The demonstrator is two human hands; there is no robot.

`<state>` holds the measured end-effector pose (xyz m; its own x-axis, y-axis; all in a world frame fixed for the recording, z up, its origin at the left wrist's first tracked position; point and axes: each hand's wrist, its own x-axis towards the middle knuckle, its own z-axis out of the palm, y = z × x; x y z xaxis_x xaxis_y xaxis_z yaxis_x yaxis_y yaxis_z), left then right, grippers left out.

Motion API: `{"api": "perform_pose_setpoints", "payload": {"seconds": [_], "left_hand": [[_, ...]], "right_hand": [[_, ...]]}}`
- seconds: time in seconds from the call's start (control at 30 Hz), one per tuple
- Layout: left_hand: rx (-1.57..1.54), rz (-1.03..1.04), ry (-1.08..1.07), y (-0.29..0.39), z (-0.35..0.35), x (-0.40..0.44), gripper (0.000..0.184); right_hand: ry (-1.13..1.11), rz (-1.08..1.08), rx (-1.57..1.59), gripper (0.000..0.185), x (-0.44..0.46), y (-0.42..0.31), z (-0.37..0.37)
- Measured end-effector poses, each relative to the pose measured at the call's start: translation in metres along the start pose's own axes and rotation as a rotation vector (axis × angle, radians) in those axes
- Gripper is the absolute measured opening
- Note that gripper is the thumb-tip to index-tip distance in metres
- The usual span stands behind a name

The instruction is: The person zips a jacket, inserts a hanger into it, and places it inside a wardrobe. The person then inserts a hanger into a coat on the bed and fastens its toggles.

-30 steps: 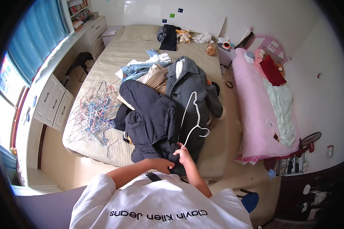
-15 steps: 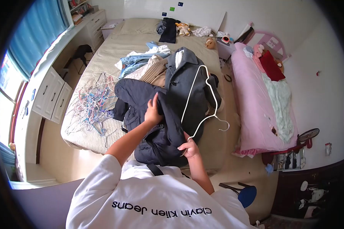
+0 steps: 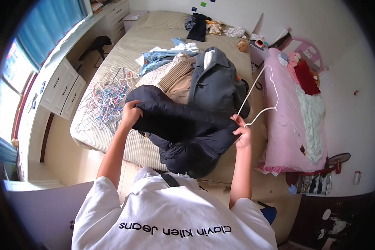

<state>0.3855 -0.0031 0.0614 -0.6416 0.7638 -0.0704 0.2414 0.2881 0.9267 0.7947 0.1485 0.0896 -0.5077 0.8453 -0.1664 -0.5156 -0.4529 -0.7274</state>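
A black padded jacket [image 3: 187, 121] is stretched between my two hands over the near part of the bed. At its left edge, my left hand [image 3: 131, 114] is closed on the fabric. My right hand [image 3: 243, 132] grips the jacket's right edge and the lower part of a white hanger [image 3: 275, 89], which sticks up and out to the right. The hanger's hook is not visible. Just beyond the jacket lies a dark grey coat [image 3: 218, 83], with a striped knit garment [image 3: 177, 75] to its left.
A tangle of hangers [image 3: 106, 100] lies on the left of the bed [image 3: 127, 143]. Blue and white clothes [image 3: 162, 58] are piled further back. To the right stands a pink-covered bed [image 3: 279, 133]; white drawers [image 3: 60, 89] line the window side.
My hands have moved apart, spreading the jacket wide. My left hand went left to the jacket's edge; my right hand moved right and up with the hanger. The view has shifted slightly.
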Motion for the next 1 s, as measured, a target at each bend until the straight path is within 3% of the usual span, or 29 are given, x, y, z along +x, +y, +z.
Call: {"api": "perform_pose_setpoints", "payload": {"seconds": [0.1,0.2,0.33,0.47,0.53,0.6,0.63,0.7,0.77,0.8,0.9,1.0], "left_hand": [[-0.107,-0.116,-0.142,0.021,-0.036,-0.015,0.045],[-0.171,-0.205,-0.118,0.064,-0.069,-0.045,0.05],[-0.291,-0.183,-0.166,0.084,-0.11,-0.071,0.063],[-0.277,-0.117,-0.362,0.103,-0.134,-0.078,0.059],[-0.161,-0.124,-0.293,0.086,-0.131,-0.066,0.052],[0.043,-0.136,-0.292,0.048,-0.123,-0.044,0.039],[0.121,-0.342,-0.38,0.021,-0.123,-0.027,0.032],[0.298,-0.353,-0.356,-0.032,-0.117,-0.011,0.03],[0.544,-0.197,-0.302,-0.08,-0.115,-0.002,0.032],[0.606,-0.28,-0.244,-0.09,-0.114,0.0,0.034],[0.874,-0.023,0.018,-0.119,-0.104,0.0,0.041],[0.738,0.06,-0.04,-0.103,-0.094,-0.005,0.048]], "right_hand": [[-0.112,0.076,0.022,0.057,0.026,-0.001,0.03],[-0.118,0.134,0.007,0.059,0.052,0.003,0.053],[-0.061,0.207,-0.019,0.06,0.078,0.006,0.075],[-0.111,0.245,-0.089,0.058,0.095,0.023,0.092],[-0.072,0.252,-0.155,0.056,0.104,0.044,0.097],[-0.048,0.308,-0.183,0.043,0.103,0.071,0.11],[-0.048,0.311,-0.195,0.04,0.106,0.093,0.106],[-0.037,0.361,-0.302,0.037,0.099,0.125,0.108],[-0.037,0.347,-0.313,0.037,0.091,0.17,0.098],[-0.043,0.371,-0.34,0.039,0.084,0.181,0.097],[0.003,0.432,-0.291,0.046,0.065,0.202,0.116],[0.048,0.42,-0.295,0.05,0.058,0.21,0.149]]}}
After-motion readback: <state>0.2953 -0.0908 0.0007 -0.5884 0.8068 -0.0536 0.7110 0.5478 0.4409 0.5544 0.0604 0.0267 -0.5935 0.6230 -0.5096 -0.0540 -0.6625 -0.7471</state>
